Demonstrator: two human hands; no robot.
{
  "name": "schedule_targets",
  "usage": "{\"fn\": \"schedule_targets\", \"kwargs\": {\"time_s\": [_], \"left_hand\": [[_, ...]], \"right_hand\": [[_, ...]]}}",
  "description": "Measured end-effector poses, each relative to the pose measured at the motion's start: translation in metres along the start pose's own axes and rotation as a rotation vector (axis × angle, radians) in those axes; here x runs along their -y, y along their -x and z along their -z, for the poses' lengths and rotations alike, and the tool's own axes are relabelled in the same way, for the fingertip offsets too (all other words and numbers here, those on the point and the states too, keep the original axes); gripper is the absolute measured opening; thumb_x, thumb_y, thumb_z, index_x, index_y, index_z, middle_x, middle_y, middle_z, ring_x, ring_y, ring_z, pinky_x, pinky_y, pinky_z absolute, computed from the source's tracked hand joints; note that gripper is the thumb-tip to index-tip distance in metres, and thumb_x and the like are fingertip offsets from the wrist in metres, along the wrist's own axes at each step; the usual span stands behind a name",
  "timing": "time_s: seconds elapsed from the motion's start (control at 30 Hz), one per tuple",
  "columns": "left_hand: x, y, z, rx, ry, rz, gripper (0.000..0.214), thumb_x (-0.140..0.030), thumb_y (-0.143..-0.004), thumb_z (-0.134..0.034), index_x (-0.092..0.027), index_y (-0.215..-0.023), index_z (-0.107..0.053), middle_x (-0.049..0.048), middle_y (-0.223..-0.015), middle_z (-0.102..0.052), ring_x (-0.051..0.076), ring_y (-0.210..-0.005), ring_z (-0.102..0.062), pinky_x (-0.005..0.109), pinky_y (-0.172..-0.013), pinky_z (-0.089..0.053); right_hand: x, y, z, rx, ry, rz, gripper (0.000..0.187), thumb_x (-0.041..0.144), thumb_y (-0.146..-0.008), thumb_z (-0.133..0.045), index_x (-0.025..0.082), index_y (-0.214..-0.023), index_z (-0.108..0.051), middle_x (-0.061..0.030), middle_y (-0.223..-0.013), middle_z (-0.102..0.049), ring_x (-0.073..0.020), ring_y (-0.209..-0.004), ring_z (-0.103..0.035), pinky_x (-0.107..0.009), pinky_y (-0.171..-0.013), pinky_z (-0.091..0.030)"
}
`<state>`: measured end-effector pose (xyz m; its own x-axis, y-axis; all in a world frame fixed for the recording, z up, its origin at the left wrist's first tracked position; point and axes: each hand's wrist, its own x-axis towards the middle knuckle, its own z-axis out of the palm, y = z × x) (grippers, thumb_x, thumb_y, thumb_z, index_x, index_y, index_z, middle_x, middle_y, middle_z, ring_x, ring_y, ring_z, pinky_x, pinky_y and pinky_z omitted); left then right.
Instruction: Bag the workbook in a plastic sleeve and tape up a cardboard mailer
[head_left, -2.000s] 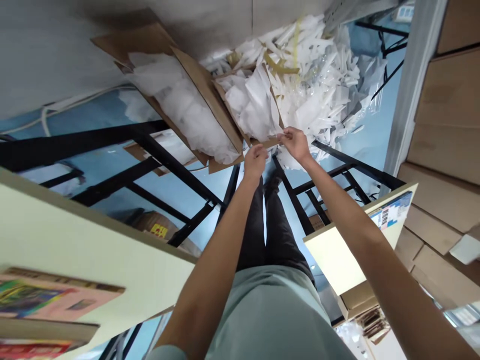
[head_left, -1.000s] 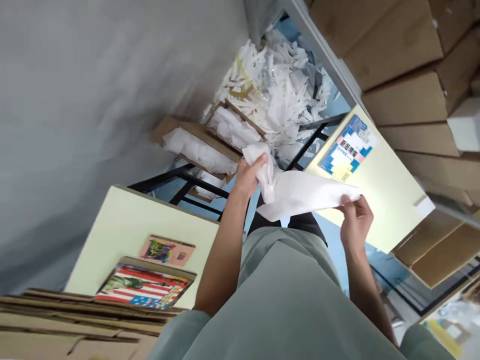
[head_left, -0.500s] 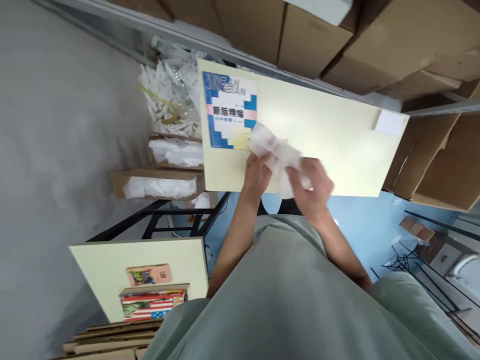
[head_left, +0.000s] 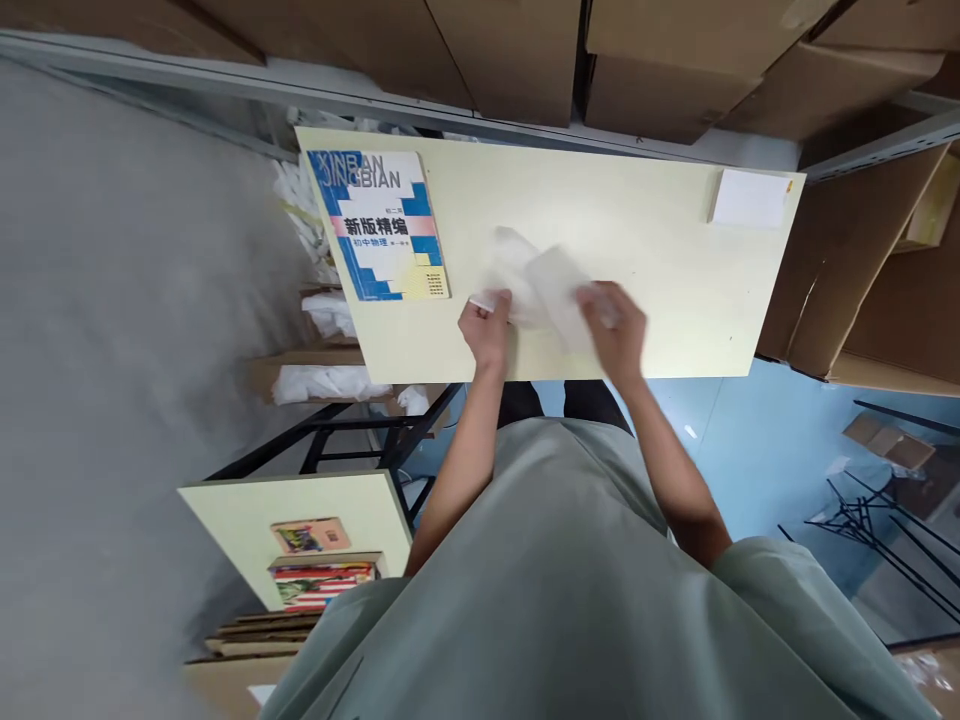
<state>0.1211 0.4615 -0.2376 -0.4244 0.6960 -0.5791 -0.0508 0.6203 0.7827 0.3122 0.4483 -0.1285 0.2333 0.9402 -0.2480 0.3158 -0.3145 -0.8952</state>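
Both my hands hold a crumpled white sheet of thin wrapping material [head_left: 536,285] over a pale yellow table [head_left: 660,250]. My left hand [head_left: 487,325] pinches its left edge with the fingers closed. My right hand [head_left: 616,325] grips its right end, slightly blurred. A blue and white book [head_left: 379,225] with Chinese print lies on the table's left part, just left of my hands.
A small white pad [head_left: 750,197] sits at the table's far right corner. Cardboard boxes [head_left: 637,60] fill shelves behind. Open boxes of white sheets [head_left: 322,380] stand on the floor at left. A second table [head_left: 255,520] with picture books [head_left: 319,585] is near left.
I have turned from the floor boxes to the table, pulling a white sheet out with both hands. The sheet now sits lower over the tabletop.
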Motion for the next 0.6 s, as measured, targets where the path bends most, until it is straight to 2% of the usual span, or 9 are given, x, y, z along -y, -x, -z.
{"fn": "schedule_targets", "kwargs": {"time_s": [0.13, 0.27, 0.4, 0.53, 0.6], "left_hand": [[0.002, -0.016, 0.008, -0.068, 0.005, -0.016, 0.040, -0.046, -0.078, -0.094, -0.022, -0.095, -0.067, 0.0014, -0.096, -0.075, 0.018, -0.098, -0.075, 0.029, -0.091, -0.061], [0.006, -0.027, 0.017, -0.091, 0.074, -0.021, 0.045, -0.030, -0.074, -0.097, -0.023, -0.102, -0.063, 0.0001, -0.101, -0.073, 0.019, -0.106, -0.077, 0.031, -0.101, -0.063], [0.014, -0.039, 0.029, -0.149, 0.113, -0.081, 0.050, -0.025, -0.077, -0.093, -0.025, -0.113, -0.059, 0.0030, -0.117, -0.075, 0.020, -0.116, -0.077, 0.035, -0.111, -0.063], [0.022, -0.052, 0.049, -0.243, 0.093, -0.106, 0.049, -0.018, -0.082, -0.085, -0.023, -0.124, -0.059, 0.0065, -0.129, -0.075, 0.020, -0.120, -0.077, 0.036, -0.115, -0.063], [0.025, -0.056, 0.061, -0.163, 0.040, -0.116, 0.050, -0.022, -0.087, -0.083, -0.023, -0.131, -0.057, 0.0083, -0.138, -0.074, 0.020, -0.126, -0.076, 0.038, -0.118, -0.062]], "right_hand": [[-0.041, -0.013, 0.083, -0.341, 0.076, -0.064, 0.043, 0.068, -0.107, -0.066, 0.026, -0.107, -0.077, -0.0046, -0.104, -0.078, -0.0222, -0.100, -0.079, -0.042, -0.094, -0.069], [-0.095, -0.024, 0.139, -0.548, 0.152, -0.063, 0.048, 0.069, -0.106, -0.062, 0.023, -0.102, -0.074, -0.0033, -0.096, -0.072, -0.0226, -0.096, -0.077, -0.044, -0.095, -0.068], [-0.130, -0.034, 0.171, -0.652, 0.210, -0.048, 0.047, 0.068, -0.104, -0.063, 0.023, -0.103, -0.073, -0.0029, -0.096, -0.071, -0.0232, -0.096, -0.077, -0.044, -0.094, -0.067], [-0.154, -0.042, 0.192, -0.680, 0.212, -0.043, 0.044, 0.063, -0.104, -0.060, 0.020, -0.106, -0.072, -0.0031, -0.093, -0.070, -0.0222, -0.089, -0.076, -0.045, -0.092, -0.068], [-0.166, -0.044, 0.200, -0.660, 0.252, -0.044, 0.043, 0.059, -0.105, -0.061, 0.018, -0.108, -0.072, -0.0063, -0.097, -0.072, -0.0231, -0.093, -0.077, -0.045, -0.094, -0.068]]}}
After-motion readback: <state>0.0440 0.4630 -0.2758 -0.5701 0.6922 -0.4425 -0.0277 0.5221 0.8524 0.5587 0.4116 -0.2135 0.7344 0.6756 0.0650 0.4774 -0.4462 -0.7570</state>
